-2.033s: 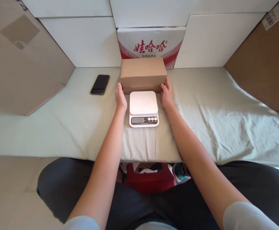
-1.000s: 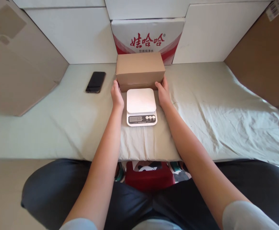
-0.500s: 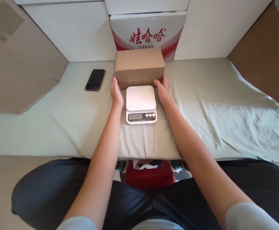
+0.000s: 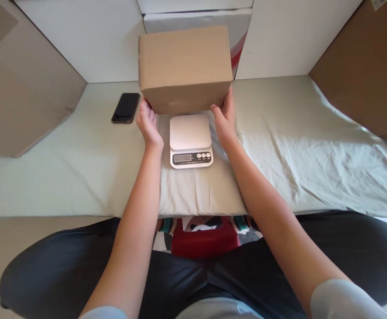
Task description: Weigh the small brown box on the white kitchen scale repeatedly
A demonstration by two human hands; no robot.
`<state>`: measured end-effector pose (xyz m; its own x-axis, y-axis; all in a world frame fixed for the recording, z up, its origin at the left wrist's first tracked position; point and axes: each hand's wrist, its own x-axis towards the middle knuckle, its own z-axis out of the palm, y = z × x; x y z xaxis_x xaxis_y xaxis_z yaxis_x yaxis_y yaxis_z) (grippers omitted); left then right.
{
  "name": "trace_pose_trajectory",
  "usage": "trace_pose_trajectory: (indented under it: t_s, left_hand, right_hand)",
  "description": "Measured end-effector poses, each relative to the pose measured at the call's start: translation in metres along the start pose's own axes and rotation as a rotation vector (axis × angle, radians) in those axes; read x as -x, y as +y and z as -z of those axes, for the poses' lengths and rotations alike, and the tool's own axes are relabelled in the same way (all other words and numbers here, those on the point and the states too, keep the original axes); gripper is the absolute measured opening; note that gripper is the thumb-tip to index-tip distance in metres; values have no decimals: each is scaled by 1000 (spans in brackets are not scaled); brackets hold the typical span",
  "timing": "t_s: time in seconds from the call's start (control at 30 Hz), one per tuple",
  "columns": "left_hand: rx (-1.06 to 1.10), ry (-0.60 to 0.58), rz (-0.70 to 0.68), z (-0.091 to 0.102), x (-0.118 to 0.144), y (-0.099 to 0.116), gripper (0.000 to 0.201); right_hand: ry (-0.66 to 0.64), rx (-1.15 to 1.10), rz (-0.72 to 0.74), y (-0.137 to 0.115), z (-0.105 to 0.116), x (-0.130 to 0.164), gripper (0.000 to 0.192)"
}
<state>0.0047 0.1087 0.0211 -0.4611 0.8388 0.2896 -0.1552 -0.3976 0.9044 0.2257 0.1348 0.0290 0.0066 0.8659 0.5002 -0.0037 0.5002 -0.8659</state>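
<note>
A closed brown cardboard box (image 4: pixel 185 62) is held up between my two hands, raised off the cloth just behind the scale. My left hand (image 4: pixel 148 124) grips its lower left corner, with the fingers partly hidden at the box's underside. At the lower right corner, my right hand (image 4: pixel 225 117) has the thumb on the front face and the other fingers along the side. Below the box, between my forearms, lies a white digital kitchen scale (image 4: pixel 191 133) with a bare platform. Its small display and round buttons face me; I cannot read the display.
A black smartphone (image 4: pixel 126 107) lies left of my left hand. Large cardboard boxes stand at the left (image 4: pixel 24 88) and right (image 4: pixel 362 66) edges. Behind is a white-and-red carton (image 4: pixel 240 48), partly covered by the held box. Light green cloth (image 4: pixel 296 146) covers the wrinkled surface.
Both hands have lifted the cardboard box from behind the scale, so it looks bigger and hides the carton's lettering. The view has shifted slightly; scale and phone stay in place.
</note>
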Motion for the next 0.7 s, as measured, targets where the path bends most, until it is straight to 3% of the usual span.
trace_pose_trajectory:
  t_s: [0.23, 0.4, 0.53, 0.7]
  left_hand:
    - [-43, -5, 4, 12, 50, 23, 70]
    - [-42, 82, 40, 19, 77, 24, 79]
    - [44, 94, 20, 8, 57, 16, 78]
    - [62, -10, 93, -9, 1, 0, 61]
  right_hand:
    - [18, 83, 42, -30, 3, 23, 72]
    - [29, 94, 59, -16, 0, 52, 82]
    - [13, 32, 42, 3, 3, 44, 94]
    - [39, -61, -27, 16, 1, 5, 85]
